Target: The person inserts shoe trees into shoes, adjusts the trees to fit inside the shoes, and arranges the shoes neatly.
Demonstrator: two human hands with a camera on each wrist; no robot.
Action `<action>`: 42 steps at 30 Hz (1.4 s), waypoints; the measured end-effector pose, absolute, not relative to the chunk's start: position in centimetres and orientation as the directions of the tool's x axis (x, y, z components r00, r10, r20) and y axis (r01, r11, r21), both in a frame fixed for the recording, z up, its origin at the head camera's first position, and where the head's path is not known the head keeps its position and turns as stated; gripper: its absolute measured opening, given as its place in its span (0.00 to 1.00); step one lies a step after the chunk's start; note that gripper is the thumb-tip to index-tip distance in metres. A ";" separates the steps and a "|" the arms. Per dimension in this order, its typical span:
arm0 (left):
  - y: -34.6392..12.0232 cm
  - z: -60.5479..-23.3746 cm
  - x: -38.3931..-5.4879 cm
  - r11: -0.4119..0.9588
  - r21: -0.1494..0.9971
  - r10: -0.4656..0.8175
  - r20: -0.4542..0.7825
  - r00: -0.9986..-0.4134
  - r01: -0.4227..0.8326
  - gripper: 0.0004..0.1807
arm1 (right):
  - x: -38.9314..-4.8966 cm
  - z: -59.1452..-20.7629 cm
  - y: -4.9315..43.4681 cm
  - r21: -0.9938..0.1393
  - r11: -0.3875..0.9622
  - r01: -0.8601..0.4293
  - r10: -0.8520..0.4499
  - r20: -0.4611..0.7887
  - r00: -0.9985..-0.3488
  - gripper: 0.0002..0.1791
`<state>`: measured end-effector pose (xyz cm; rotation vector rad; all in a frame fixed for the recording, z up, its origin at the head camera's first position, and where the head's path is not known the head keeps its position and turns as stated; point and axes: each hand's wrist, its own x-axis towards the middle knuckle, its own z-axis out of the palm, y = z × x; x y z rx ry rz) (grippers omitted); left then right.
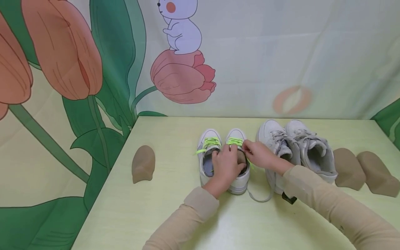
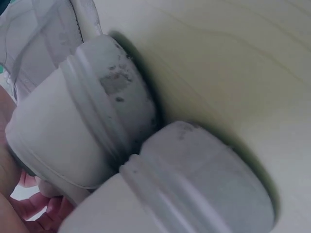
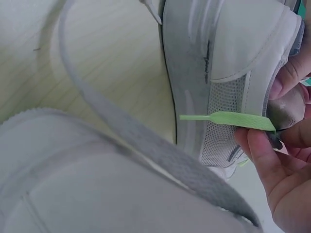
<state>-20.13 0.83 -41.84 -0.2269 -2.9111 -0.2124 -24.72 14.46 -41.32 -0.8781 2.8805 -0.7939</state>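
Two white sneakers with neon green laces stand side by side, toes away from me. My left hand (image 1: 225,166) reaches into the right sneaker (image 1: 239,188), its thumb and fingers about a brown shoe insert (image 3: 290,110) inside the opening. At that sneaker's right side, my right hand (image 1: 260,155) pinches the collar edge beside a green lace (image 3: 238,119). The left sneaker (image 1: 203,178) has its opening bare and grey-blue inside. In the left wrist view, the sneakers' heels (image 2: 209,179) cover part of the left fingers.
A larger pair of white-grey shoes (image 1: 267,130) stands close on the right, a grey lace (image 1: 260,200) trailing over the table (image 1: 175,139). One brown insert (image 1: 143,163) lies at the left; two more inserts (image 1: 349,170) lie at the far right. A printed curtain (image 1: 250,69) hangs behind.
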 end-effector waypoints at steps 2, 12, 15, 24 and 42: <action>1.0 -41.9 -20.1 0.981 0.099 0.142 0.242 -0.960 0.170 0.29 | -24.7 -41.4 14.4 -0.477 0.712 -0.515 -0.524 0.128 -0.842 0.03; 1.6 -42.1 -20.3 0.985 0.018 0.163 0.262 -0.951 0.174 0.28 | -24.6 -41.1 14.3 -0.498 0.710 -0.498 -0.505 0.133 -0.853 0.03; 1.7 -42.1 -20.4 0.985 0.000 0.166 0.248 -0.954 0.172 0.28 | -24.6 -41.1 14.3 -0.491 0.712 -0.502 -0.506 0.138 -0.852 0.03; 1.9 -42.0 -20.7 0.985 0.000 0.168 0.249 -0.954 0.173 0.28 | -24.7 -41.3 14.3 -0.480 0.708 -0.517 -0.508 0.162 -0.846 0.04; -0.4 -41.9 -21.0 0.930 0.079 0.334 0.221 -0.916 0.358 0.19 | -24.9 -41.0 14.3 -0.530 0.705 -0.471 -0.505 0.091 -0.858 0.04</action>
